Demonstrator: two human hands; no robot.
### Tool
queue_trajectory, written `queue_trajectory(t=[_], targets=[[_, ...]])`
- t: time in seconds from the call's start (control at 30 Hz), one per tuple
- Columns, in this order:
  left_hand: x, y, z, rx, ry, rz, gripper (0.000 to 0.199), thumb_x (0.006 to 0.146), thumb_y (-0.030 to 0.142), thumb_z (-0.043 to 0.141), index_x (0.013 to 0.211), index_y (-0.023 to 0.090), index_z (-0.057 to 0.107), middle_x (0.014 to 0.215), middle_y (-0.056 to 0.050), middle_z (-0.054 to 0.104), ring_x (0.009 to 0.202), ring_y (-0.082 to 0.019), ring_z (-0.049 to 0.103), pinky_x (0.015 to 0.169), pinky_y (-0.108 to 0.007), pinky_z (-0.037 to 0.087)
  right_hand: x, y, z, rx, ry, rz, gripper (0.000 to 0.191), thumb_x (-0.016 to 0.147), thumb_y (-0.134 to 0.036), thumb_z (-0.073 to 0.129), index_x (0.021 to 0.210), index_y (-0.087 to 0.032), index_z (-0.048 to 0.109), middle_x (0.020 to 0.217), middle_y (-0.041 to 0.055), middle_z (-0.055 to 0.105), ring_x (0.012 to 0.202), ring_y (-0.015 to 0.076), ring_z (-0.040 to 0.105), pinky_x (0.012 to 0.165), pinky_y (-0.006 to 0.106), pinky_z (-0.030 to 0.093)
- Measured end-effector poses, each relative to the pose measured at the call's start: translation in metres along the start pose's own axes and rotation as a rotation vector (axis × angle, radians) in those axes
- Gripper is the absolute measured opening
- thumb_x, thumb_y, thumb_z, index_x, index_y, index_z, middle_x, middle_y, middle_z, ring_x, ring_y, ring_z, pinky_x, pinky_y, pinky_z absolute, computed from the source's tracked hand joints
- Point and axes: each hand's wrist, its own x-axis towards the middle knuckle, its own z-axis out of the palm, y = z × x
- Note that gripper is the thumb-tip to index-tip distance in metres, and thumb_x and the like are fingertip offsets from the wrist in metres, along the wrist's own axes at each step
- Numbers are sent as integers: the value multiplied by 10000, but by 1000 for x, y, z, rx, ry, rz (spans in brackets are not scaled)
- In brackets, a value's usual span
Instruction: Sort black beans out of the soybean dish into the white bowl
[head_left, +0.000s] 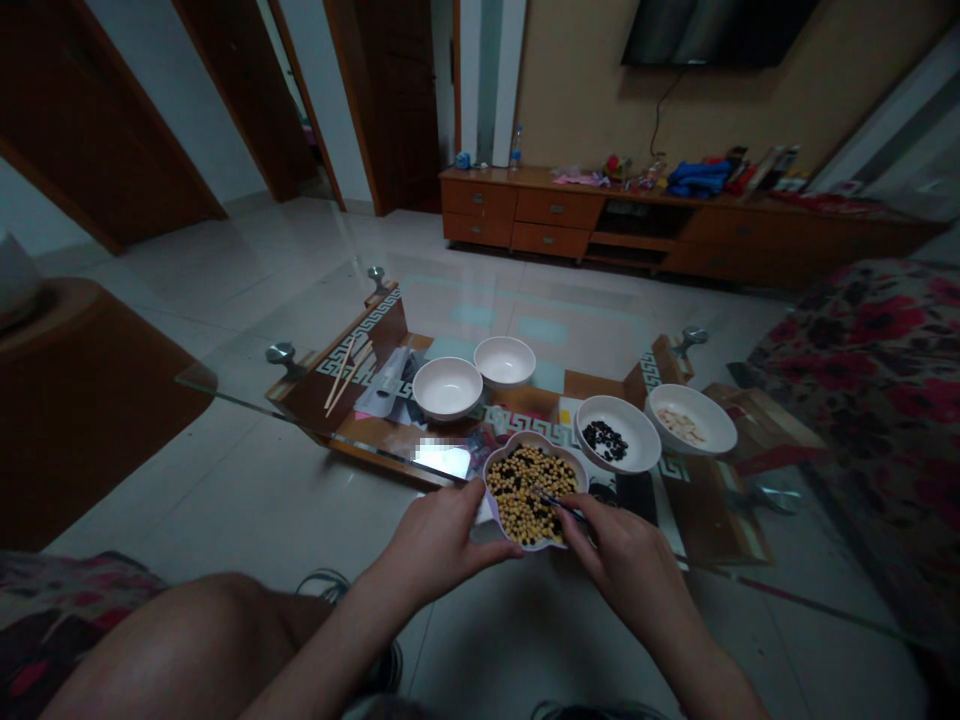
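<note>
A pale scalloped bowl full of yellow soybeans and black beans sits at the near edge of the glass table. My left hand steadies it by its left side, fingers on the rim and thumb along the near side. Pinched in my right hand is a slim dark tweezer-like tool, its tip down among the beans. Right of it, one white bowl holds some black beans. Another white bowl contains pale flat pieces.
Two white bowls stand behind the bean bowl. Chopsticks lie at the left of the glass table. Papers and a bright screen show beneath the glass. A flowered sofa is at the right, a long cabinet beyond.
</note>
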Motion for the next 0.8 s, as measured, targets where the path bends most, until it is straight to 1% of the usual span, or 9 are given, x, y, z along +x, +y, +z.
queue_trajectory(t=[0.23, 0.37, 0.57, 0.7, 0.8], targets=[[0, 3, -3, -6, -10, 6, 677, 819, 724, 671, 1264, 219, 597, 1022, -97, 753, 900, -292, 699, 709, -327, 481, -1, 1, 3, -9, -31, 31, 338, 1047, -326, 399, 1040, -201, 712, 846, 76, 791, 635, 172, 724, 600, 270, 532], [0, 2, -2, -2, -15, -9, 659, 817, 726, 666, 1232, 217, 606, 954, -83, 751, 857, -279, 700, 709, -318, 478, -2, 0, 4, -5, -32, 47, 341, 1044, -333, 405, 1046, -204, 721, 844, 78, 790, 642, 170, 725, 611, 266, 537], [0, 1, -1, -8, -9, 4, 662, 814, 729, 670, 1230, 218, 605, 1011, -95, 754, 885, -288, 699, 709, -328, 484, -2, 0, 4, -11, -31, 47, 355, 1051, -339, 399, 1045, -202, 727, 841, 78, 788, 652, 175, 728, 612, 272, 537], [0, 1, -1, 2, -20, -15, 659, 813, 748, 655, 1187, 207, 613, 962, -93, 747, 845, -276, 690, 697, -327, 481, -1, 0, 4, 0, -15, 27, 369, 1056, -341, 391, 1024, -196, 729, 840, 77, 790, 648, 174, 733, 606, 273, 543], [0, 1, -1, -1, -23, -18, 668, 809, 754, 654, 1190, 206, 613, 927, -90, 740, 842, -273, 687, 705, -324, 480, -1, 1, 5, 10, -11, 25, 359, 1048, -329, 403, 1026, -199, 736, 856, 80, 793, 646, 169, 731, 614, 270, 548]])
